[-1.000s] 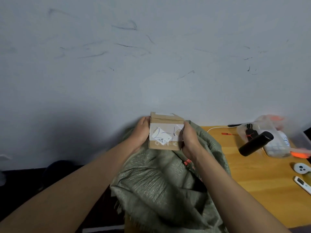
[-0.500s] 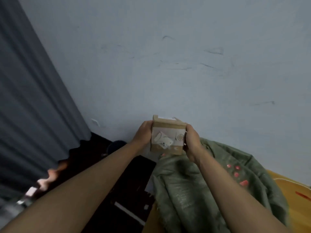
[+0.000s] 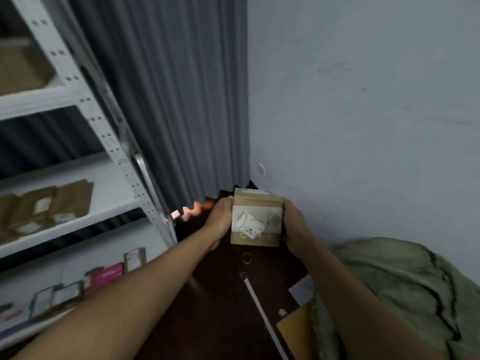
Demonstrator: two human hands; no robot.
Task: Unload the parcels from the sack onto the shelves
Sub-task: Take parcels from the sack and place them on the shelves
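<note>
A small brown cardboard parcel [image 3: 255, 219] with white labels is held in mid-air between both hands. My left hand [image 3: 219, 219] grips its left side and my right hand [image 3: 294, 223] grips its right side. The green woven sack [image 3: 405, 289] lies slumped at the lower right, on a wooden table corner [image 3: 293, 328]. White metal shelves [image 3: 85, 219] stand at the left. Their middle shelf holds brown parcels [image 3: 44, 206], and the lower shelf holds several small boxes, one of them pink [image 3: 109, 274].
A grey curtain [image 3: 176, 100] hangs behind the shelf upright [image 3: 104, 120]. A pale wall [image 3: 363, 113] fills the right. The dark floor [image 3: 223, 302] below my arms has a tape ring [image 3: 246, 258] and a white strip [image 3: 262, 313] on it.
The view has swung left from the table and sack to the shelves. The parcel has left the sack's mouth and travelled left with both hands still gripping it.
</note>
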